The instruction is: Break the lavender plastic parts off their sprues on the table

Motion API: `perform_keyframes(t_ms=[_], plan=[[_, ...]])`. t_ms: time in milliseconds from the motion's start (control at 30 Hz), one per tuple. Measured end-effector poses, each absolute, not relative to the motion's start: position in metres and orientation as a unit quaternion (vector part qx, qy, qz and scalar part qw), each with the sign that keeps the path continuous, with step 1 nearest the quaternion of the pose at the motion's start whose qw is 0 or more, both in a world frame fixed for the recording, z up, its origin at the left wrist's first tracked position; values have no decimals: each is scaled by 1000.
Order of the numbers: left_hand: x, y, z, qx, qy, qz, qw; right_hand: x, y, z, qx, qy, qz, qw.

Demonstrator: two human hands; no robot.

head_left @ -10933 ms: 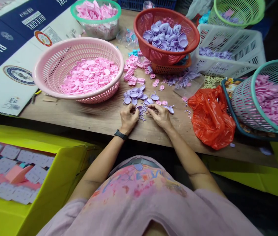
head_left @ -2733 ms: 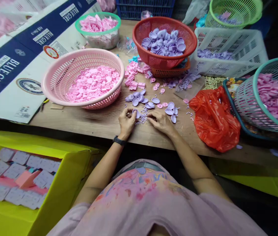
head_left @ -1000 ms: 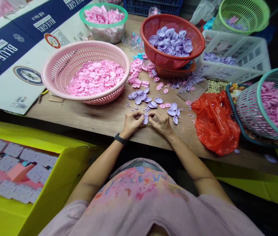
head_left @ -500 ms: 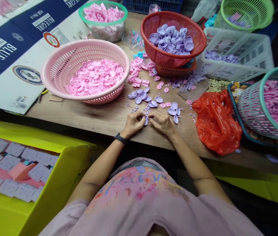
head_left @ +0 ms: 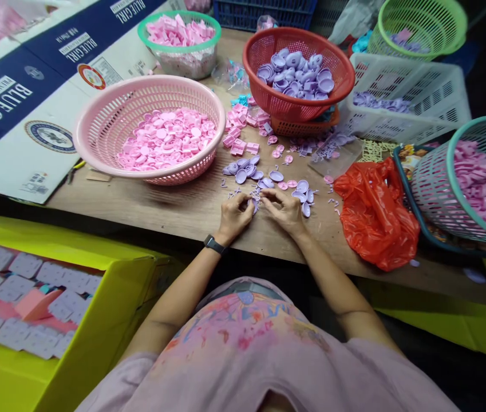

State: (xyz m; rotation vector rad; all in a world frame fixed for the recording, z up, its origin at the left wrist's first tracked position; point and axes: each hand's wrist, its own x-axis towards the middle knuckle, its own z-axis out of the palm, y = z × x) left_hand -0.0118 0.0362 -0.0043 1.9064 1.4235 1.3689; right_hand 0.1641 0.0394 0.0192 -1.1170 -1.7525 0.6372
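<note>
My left hand (head_left: 234, 218), with a dark watch (head_left: 214, 244) at its wrist, pinches a small purple oval plastic piece (head_left: 255, 205) near the table's front edge. Close on its right is my right hand (head_left: 286, 214), thumb and forefinger drawn together by the piece; whatever lies between those fingertips is too small to make out. Tiny purple hook-shaped parts (head_left: 256, 192) are scattered just beyond the fingers. Behind them lies a loose group of purple oval shells (head_left: 241, 176), and more shells (head_left: 303, 187) sit beyond my right hand, beside flat pink discs (head_left: 283, 185).
A pink basket (head_left: 97, 123) of pink parts stands at the left, a red basket (head_left: 256, 86) of purple shells at the back. On the right are a crumpled red plastic bag (head_left: 378, 214) and a teal-rimmed basket (head_left: 429, 177). A yellow box (head_left: 126, 286) stands below left.
The view has shifted slightly. My left hand still pinches the purple oval piece, and my right fingertips have risen and moved slightly away from it, toward the small hook parts.
</note>
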Motion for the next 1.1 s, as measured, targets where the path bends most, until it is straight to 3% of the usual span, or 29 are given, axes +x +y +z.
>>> perform_keyframes(t_ms=[233, 800, 1100], plan=[[-9, 35, -11, 726, 491, 475, 79, 153, 37, 14, -497, -693, 270, 448], [-7, 30, -13, 773, 450, 444, 56, 148, 31, 16, -499, -708, 187, 464], [-8, 28, -14, 787, 434, 433, 69, 147, 33, 16, -499, -686, 254, 465]])
